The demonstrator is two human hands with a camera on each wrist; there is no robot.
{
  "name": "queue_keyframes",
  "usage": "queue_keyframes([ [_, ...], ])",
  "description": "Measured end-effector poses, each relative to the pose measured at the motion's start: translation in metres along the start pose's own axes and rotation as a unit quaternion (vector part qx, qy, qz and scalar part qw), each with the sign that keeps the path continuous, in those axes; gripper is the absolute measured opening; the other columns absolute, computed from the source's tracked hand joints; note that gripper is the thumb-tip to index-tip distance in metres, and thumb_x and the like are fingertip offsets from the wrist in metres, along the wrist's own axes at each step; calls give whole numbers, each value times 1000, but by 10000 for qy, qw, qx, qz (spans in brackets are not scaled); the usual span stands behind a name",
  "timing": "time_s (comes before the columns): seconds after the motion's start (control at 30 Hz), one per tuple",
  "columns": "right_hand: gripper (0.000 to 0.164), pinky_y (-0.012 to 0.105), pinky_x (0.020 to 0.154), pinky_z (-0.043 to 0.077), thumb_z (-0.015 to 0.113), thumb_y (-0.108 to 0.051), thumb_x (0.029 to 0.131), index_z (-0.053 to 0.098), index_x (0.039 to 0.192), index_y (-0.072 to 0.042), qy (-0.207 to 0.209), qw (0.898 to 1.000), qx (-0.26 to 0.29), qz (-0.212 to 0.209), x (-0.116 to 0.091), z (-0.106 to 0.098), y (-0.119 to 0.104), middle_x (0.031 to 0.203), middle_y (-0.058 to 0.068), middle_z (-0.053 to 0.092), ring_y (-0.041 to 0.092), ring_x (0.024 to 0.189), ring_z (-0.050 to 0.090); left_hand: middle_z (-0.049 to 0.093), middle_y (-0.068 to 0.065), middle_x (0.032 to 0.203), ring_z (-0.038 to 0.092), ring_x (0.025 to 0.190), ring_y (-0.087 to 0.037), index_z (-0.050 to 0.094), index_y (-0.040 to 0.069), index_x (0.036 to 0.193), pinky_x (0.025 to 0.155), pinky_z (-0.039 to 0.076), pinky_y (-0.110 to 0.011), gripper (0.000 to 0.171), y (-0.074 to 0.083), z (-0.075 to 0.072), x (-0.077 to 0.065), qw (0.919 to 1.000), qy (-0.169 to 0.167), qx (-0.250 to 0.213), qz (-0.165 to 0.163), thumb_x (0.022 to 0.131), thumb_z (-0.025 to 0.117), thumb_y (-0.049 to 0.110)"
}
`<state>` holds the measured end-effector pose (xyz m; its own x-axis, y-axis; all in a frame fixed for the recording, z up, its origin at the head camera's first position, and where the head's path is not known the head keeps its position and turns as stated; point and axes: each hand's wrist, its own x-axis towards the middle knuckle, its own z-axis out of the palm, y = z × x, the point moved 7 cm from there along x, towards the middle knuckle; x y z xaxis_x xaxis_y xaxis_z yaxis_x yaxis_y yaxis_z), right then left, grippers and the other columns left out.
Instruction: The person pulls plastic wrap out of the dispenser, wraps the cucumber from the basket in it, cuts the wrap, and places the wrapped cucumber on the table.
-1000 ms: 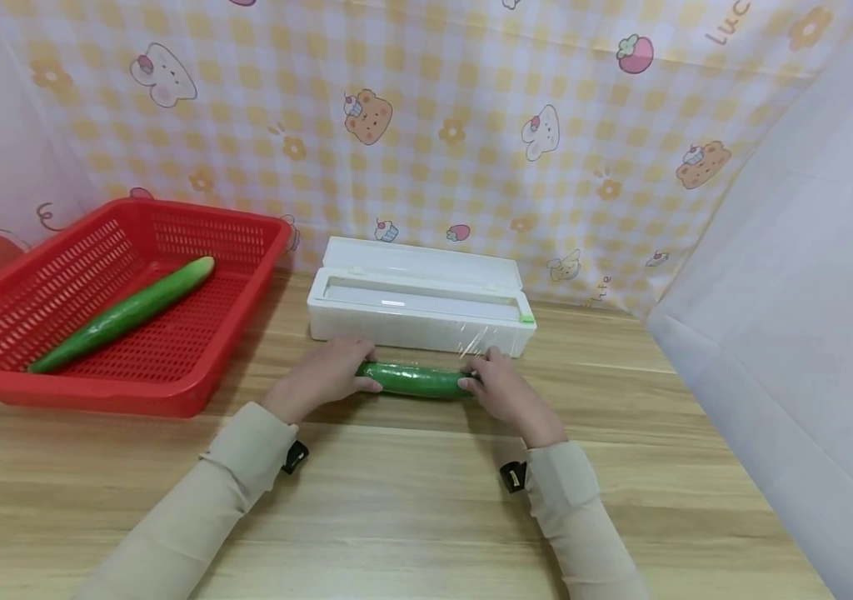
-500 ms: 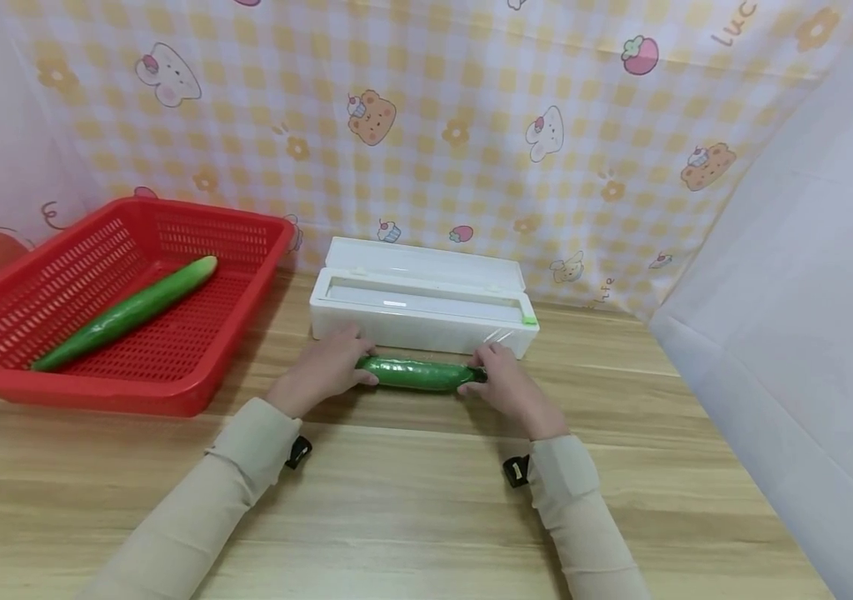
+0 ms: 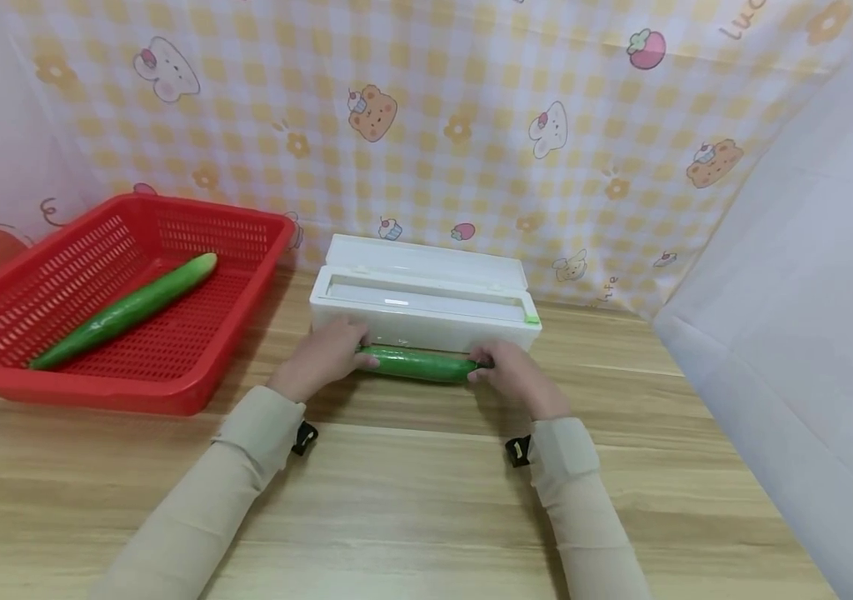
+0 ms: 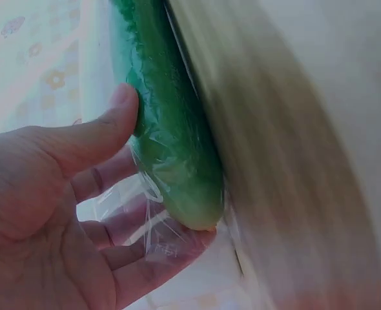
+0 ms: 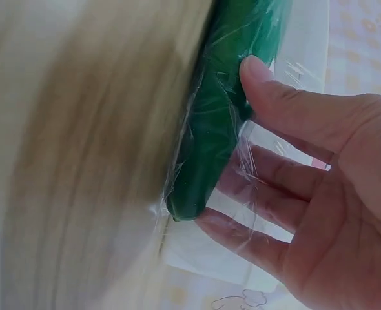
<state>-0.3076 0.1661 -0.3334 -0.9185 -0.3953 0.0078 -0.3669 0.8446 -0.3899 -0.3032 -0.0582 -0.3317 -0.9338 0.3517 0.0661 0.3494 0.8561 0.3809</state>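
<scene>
Cucumber in clear film (image 3: 419,364) lies crosswise between my two hands, at or just over the table (image 3: 396,500), right in front of the white box (image 3: 426,327). Over the past second I have brought it nearer the box, and the shiny stretch of film that showed between the two now barely shows. I take that to mean the loose sheet is being gathered round the cucumber, so the wrapping seems well along; whether the film is cut free of the box I cannot tell.

From the left, the red basket (image 3: 134,396) holds a second cucumber (image 3: 127,312), lying aslant in its old place. Next, my left forearm reaches forward and inward; the left hand (image 3: 324,354) holds the pale end, thumb on the near side, fingers beyond it, behind folds of film (image 4: 153,242) that trail past the tip. Mid-table, the box's lid (image 3: 430,262) stands open, tipped back. On the right, my other forearm slants in likewise, and the right hand (image 3: 514,371) holds the darker end, thumb near, fingers reaching round the far side and tip. Both grips are narrowed to the cucumber's thickness; how firmly they press does not show.
</scene>
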Motion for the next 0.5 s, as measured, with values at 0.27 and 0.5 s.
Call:
queue_keyframes([
  [0.27, 28, 45, 94, 44, 64, -14, 87, 65, 111, 2, -70, 9998, -122, -104, 2, 2, 1, 113, 19, 61, 33, 109, 54, 57, -7, 88, 49, 83, -22, 60, 7, 91, 74, 45, -39, 27, 0, -1, 3, 9997, 61, 186, -175, 84, 68, 32],
  [0.5, 34, 44, 89, 47, 59, -16, 91, 59, 120, 2, 41, 9993, 373, -59, -1, -8, 10, 113, 20, 63, 32, 105, 58, 57, -9, 92, 51, 85, -23, 56, 4, 101, 75, 47, -42, 36, 1, -3, 2, 9986, 74, 376, -370, 84, 67, 35],
])
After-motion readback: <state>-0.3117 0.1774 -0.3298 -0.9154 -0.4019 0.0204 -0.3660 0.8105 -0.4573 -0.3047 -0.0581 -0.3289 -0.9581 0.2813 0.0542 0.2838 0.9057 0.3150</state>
